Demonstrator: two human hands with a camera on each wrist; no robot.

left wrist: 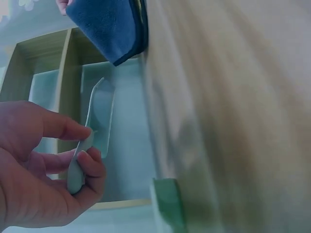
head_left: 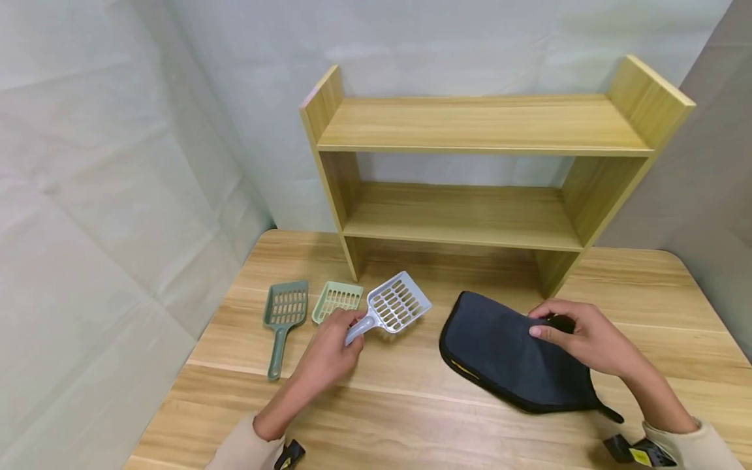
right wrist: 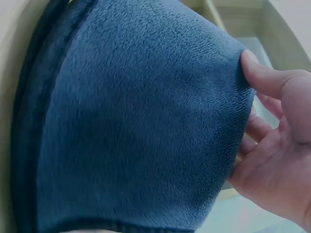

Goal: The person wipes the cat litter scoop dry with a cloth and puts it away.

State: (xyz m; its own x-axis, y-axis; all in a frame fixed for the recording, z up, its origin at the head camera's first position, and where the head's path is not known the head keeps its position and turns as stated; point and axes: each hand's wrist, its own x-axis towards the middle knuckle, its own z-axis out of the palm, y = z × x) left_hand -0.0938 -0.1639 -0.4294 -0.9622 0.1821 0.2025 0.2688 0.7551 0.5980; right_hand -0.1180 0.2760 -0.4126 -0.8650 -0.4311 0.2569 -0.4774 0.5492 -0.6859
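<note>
My left hand (head_left: 333,346) grips the handle of a pale lavender-grey slotted litter scoop (head_left: 399,301), held above the table with its head pointing away to the right. In the left wrist view the same scoop (left wrist: 101,116) appears edge-on between thumb and fingers. A folded dark blue cloth (head_left: 505,352) with black edging and a small loop is at the right; my right hand (head_left: 593,336) pinches its upper right fold. Up close in the right wrist view, the cloth (right wrist: 141,116) looks plush, with the thumb on its near face and the other fingers behind.
Left of my left hand lie a dark green litter scoop (head_left: 286,307) and a smaller light green one (head_left: 337,300), its handle hidden by the hand. A wooden shelf unit (head_left: 464,243) stands at the back of the wooden table (head_left: 411,418). Pale sheeting hangs behind.
</note>
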